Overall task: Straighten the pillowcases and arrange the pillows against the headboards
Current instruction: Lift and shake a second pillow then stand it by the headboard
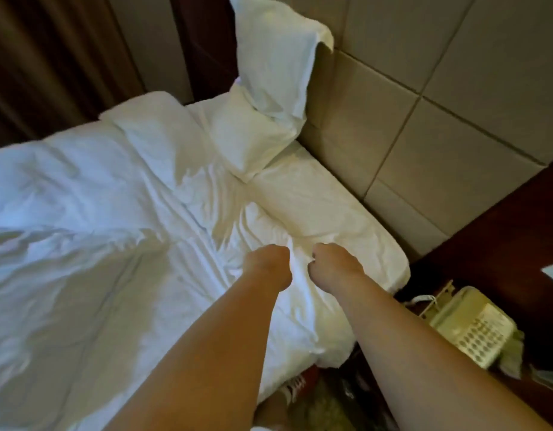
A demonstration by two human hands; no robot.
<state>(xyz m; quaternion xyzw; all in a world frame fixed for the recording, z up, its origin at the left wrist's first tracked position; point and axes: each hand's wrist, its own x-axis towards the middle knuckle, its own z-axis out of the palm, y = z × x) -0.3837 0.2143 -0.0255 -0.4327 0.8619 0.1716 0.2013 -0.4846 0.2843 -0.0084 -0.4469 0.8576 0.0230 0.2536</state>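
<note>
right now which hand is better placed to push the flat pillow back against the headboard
Right, probably. The right hand grips the flat pillow on the side nearer the headboard; the left hand sits farther out.

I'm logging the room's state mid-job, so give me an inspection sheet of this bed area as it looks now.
Surface: bed under a rumpled white duvet, heavily creased.
Job's things: one white pillow stands tilted against the beige padded headboard, its case loose at the top corner; a second white pillow lies flat along the headboard.
Clutter: cream push-button telephone on the dark wooden nightstand; red-and-white shoe on the floor.
Grippers: left hand and right hand both fisted in white fabric at the flat pillow's near edge.
Cables: white phone cord beside the telephone.
Surroundings: brown curtain beyond the bed.
</note>
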